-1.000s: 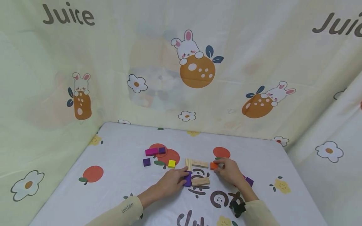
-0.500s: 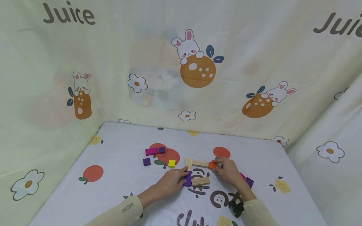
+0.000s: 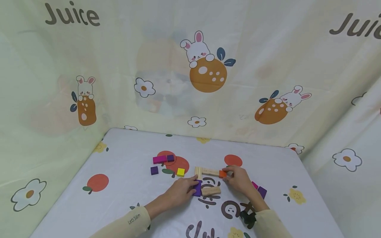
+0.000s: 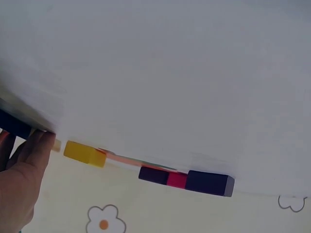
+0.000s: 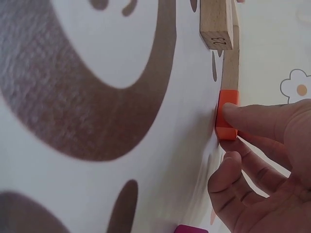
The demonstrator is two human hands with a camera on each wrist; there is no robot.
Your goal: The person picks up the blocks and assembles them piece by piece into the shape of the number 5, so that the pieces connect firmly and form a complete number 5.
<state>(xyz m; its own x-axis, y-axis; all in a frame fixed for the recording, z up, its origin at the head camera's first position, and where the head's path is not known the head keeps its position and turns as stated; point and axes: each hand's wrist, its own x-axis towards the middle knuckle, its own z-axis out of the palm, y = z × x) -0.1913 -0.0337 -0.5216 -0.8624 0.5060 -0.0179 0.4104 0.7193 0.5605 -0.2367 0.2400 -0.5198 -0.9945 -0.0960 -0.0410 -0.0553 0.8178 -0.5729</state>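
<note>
Contact: the orange block [image 3: 222,174] my right hand [image 3: 237,178] pinches now meets the plank [image 3: 210,172], lengthening it; my left hand [image 3: 180,190], fingers extended, touches the purple block [image 3: 198,190].

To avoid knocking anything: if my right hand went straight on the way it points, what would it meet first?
Probably the far wooden block. Your right hand holds the orange block at its end, though whether they touch is unclear.

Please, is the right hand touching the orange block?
Touching. The right wrist view shows it: the right hand lays one digit on the orange block, without gap.
</note>
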